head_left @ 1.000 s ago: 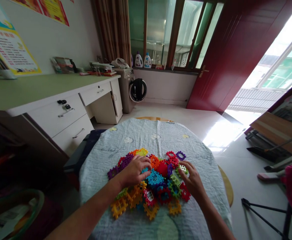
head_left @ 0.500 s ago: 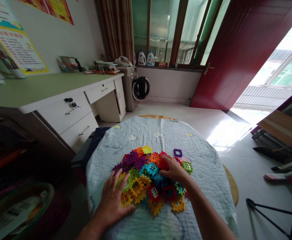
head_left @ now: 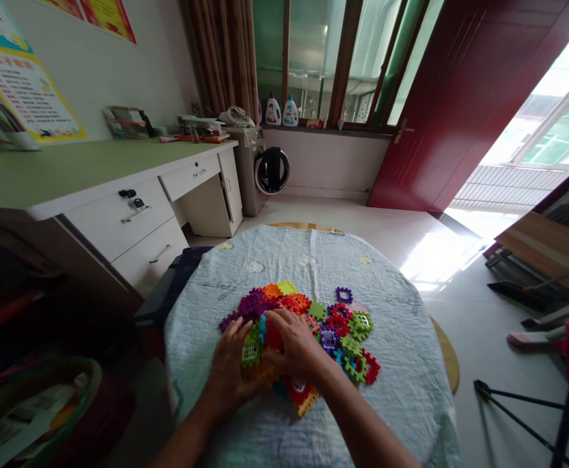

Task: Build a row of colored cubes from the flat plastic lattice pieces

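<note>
A heap of colourful interlocking plastic pieces (head_left: 251, 303), notched at the edges, lies on a pale blue cloth (head_left: 308, 263). At the heap's left front, my left hand (head_left: 230, 367) curves around green and yellow pieces, thumb in front and fingers behind. My right hand (head_left: 295, 343) curls over red and blue pieces in the middle, close to my left hand. Its palm hides part of what it grips. Green, red and purple pieces (head_left: 350, 338) spread out to the right of my right hand, and a purple square frame (head_left: 343, 295) lies apart behind them.
The cloth covers a round table whose wooden rim (head_left: 443, 354) shows at the right. A desk with drawers (head_left: 143, 214) stands at the left, a washing machine (head_left: 250, 169) behind it. A black tripod leg (head_left: 523, 409) is on the floor at the right.
My right hand has swept left and toward me across the heap, shifting pieces with it. My left hand has moved slightly right and closed in. Pieces at the right are now uncovered.
</note>
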A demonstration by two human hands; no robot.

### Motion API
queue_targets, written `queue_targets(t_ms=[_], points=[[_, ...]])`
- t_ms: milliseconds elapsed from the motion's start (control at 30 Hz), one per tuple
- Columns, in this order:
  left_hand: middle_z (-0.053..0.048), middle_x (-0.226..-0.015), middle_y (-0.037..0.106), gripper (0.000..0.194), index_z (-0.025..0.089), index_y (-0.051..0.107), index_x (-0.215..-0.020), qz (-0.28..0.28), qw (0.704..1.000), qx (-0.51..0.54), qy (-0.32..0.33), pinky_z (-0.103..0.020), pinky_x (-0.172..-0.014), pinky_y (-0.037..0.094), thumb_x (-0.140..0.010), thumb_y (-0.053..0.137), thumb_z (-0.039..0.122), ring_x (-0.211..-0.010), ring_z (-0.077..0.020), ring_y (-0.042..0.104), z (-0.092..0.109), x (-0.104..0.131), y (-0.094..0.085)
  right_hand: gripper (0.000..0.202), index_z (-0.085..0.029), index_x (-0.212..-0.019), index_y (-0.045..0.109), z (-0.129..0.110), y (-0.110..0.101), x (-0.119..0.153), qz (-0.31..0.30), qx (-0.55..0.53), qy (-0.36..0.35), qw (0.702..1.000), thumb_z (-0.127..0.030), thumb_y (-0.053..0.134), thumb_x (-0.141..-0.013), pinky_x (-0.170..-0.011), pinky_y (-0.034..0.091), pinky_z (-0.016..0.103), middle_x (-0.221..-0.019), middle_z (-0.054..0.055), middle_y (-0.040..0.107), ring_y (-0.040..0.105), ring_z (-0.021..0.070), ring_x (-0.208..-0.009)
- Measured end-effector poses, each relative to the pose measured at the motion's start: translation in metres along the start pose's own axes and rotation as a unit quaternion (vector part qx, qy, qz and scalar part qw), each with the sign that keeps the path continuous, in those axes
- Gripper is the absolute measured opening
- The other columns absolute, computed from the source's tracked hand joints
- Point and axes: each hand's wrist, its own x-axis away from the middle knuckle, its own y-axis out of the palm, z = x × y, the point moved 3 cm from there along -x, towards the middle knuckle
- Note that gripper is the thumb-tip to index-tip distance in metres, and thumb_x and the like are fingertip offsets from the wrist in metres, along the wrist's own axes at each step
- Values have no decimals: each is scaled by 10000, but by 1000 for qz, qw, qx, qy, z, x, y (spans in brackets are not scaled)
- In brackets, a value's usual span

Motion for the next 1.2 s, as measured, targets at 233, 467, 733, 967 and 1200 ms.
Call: queue_targets(t_ms=[233, 467, 733, 967, 1200], points=[[-168, -1561, 271, 1066, 273, 271, -1511, -24, 999, -23, -5, -617, -1117, 300, -640, 753, 655, -1427, -429, 261, 4, 2, -3, 550, -207, -1319, 562, 94, -58, 62, 159, 95, 226, 956, -367, 631, -797, -1080, 351, 518, -1364, 159, 537, 470, 323, -1293], [-147, -1456, 460, 954, 269, 346, -1487, -35, 997, -61, -11, -623, -1100, 283, -692, 694, 665, -1398, -413, 318, 7, -7, 10, 615, -188, -1292, 568, 162, -55, 92, 166, 124, 321, 924, -427, 648, -731, -1035, 389, 547, -1335, 165, 556, 482, 359, -1272], [-158, -1446, 465, 918, 232, 365, -1466, 1, 999, -49, -10, -591, -1112, 290, -721, 657, 682, -1384, -386, 354, 10, -12, 7, 384, -224, -1168, 614, 106, -34, 52, 248, -15, 147, 957, -234, 550, -789, -1044, 427, 425, -1223, 89, 562, 549, 224, -1155], [-162, -1511, 351, 915, 236, 324, -1472, 29, 999, -10, -10, -594, -1131, 286, -729, 680, 635, -1416, -387, 298, 11, -12, 2, 456, -213, -1241, 585, 35, -3, 13, 106, 3, 63, 992, -221, 627, -786, -1045, 398, 461, -1267, 107, 562, 503, 253, -1179], [-173, -1474, 378, 676, 204, 257, -1482, 57, 998, 29, 1, -555, -1122, 346, -890, 511, 408, -1406, -337, 333, 9, -9, 4, 409, -212, -1183, 604, -25, 33, -7, 9, -33, -35, 999, -170, 620, -776, -1049, 393, 391, -1238, 83, 601, 509, 224, -1175]])
